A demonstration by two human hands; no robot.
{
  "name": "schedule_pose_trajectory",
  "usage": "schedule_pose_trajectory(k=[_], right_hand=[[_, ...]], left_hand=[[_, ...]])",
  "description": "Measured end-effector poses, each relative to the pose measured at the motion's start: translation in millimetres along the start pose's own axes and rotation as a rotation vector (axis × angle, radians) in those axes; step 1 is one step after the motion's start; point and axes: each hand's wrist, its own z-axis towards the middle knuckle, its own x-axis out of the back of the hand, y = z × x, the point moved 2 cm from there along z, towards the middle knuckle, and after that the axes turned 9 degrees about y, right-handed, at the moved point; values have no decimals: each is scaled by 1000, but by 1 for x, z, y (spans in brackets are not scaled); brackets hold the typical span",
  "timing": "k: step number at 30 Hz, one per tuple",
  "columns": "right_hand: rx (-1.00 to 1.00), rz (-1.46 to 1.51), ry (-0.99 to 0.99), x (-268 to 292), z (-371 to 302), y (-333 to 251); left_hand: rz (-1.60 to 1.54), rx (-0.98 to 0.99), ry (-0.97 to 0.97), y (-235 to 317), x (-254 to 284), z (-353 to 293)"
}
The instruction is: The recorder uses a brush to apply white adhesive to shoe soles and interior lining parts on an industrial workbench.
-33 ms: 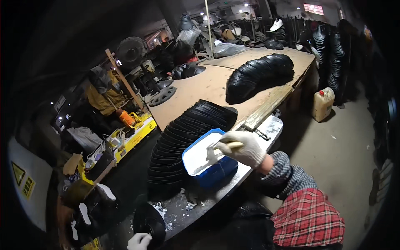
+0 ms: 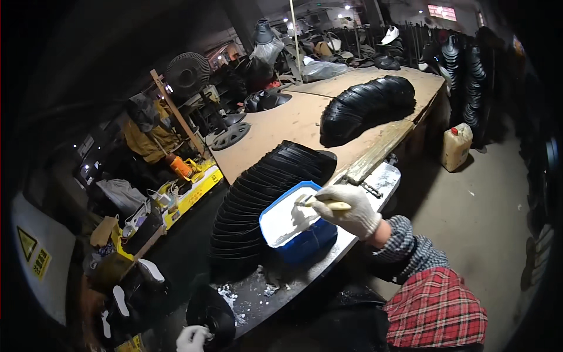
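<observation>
Compared with the earlier frame, the head of the brush has risen slightly above the white paste in the blue tub. The gloved right hand is closed round its pale handle; the gloved left hand curls its fingers onto the edge of a dark, curved piece beside the speckled surface.

The lower edge cuts off the left hand; its fingers seem to meet the black piece, too dim to be sure. The right hand hides part of the brush handle.
</observation>
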Motion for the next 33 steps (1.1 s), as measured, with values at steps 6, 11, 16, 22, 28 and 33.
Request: schedule_pose_trajectory(k=[6, 11, 16, 22, 28, 33], right_hand=[[48, -90, -71, 4, -34, -6], [-203, 51, -158, 3, -36, -38], [-263, 474, -204, -52, -45, -82], [-121, 709, -582, -165, -64, -138], [-709, 897, -604, -204, -87, -106], [-736, 752, -622, -171, -99, -98]], left_hand=[[395, 251, -192, -7, -24, 45], [-88, 442, 415, -15, -27, 12], [-1071, 735, 326, -32, -107, -62], [-1128, 836, 563, 26, -121, -66], [-1296, 828, 617, -1, -101, -68], [-1348, 824, 639, -10, -100, -78]])
